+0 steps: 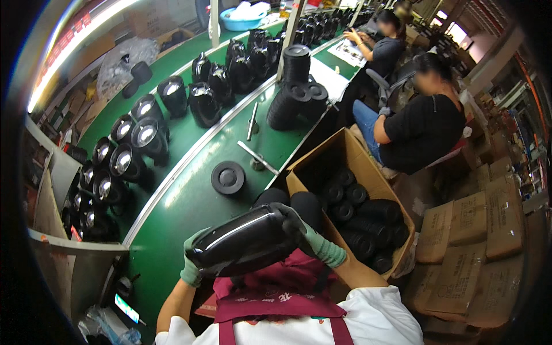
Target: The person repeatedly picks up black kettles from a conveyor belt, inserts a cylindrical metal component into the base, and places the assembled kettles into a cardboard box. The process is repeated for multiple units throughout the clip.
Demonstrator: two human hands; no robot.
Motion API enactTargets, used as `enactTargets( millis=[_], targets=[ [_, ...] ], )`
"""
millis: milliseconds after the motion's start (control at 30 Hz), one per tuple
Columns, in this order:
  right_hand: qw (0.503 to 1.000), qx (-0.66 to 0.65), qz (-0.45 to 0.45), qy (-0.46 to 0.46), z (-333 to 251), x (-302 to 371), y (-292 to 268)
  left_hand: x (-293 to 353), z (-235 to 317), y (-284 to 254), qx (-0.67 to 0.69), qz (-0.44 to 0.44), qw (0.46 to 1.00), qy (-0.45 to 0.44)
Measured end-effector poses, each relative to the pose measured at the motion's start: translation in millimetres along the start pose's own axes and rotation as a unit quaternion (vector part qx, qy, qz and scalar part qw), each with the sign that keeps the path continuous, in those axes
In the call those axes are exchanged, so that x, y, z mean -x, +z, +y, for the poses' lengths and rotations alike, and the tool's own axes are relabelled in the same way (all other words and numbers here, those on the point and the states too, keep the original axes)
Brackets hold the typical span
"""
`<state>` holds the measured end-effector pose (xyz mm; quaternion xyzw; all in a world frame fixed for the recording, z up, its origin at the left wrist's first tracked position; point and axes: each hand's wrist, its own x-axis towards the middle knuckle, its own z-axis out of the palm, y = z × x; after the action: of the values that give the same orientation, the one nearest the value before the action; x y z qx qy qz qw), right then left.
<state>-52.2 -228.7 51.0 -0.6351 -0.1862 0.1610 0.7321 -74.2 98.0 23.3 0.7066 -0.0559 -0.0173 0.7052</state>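
A glossy black thermos jug body lies tilted sideways between my two hands, just above my lap and maroon apron. My left hand, in a green glove, is closed round its left end. At the other end my right hand, in a green-cuffed glove with dark fingers, grips the jug body. Beyond them, a round black base cap rests flat on the green bench. Metal T-shaped bars stand on the bench behind that cap.
Right of the bench, an open cardboard box holds many black round caps. Cap stacks stand at the bench edge. Rows of jug bodies line the green conveyor. Two co-workers sit at the right, near stacked cartons.
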Motion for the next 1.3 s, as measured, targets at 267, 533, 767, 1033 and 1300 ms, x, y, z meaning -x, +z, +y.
enactTargets(
  millis=[267,533,767,1033,1300],
  targets=[
    [0.987,0.150,-0.004,-0.053,-14,6,-15,-18,34,23,0.344,0.001,0.911,-0.227],
    [0.991,0.106,0.067,-0.047,-52,11,20,-18,43,5,-0.122,-0.102,0.986,0.046],
    [0.990,0.062,0.106,-0.067,-49,19,21,8,-11,4,0.254,0.236,0.850,-0.397],
    [0.972,-0.177,0.137,-0.069,-43,-5,28,-36,45,23,-0.191,-0.065,0.973,0.117],
    [0.927,0.223,0.149,-0.261,-63,5,35,-19,-13,42,0.301,-0.027,0.921,-0.247]
  ],
)
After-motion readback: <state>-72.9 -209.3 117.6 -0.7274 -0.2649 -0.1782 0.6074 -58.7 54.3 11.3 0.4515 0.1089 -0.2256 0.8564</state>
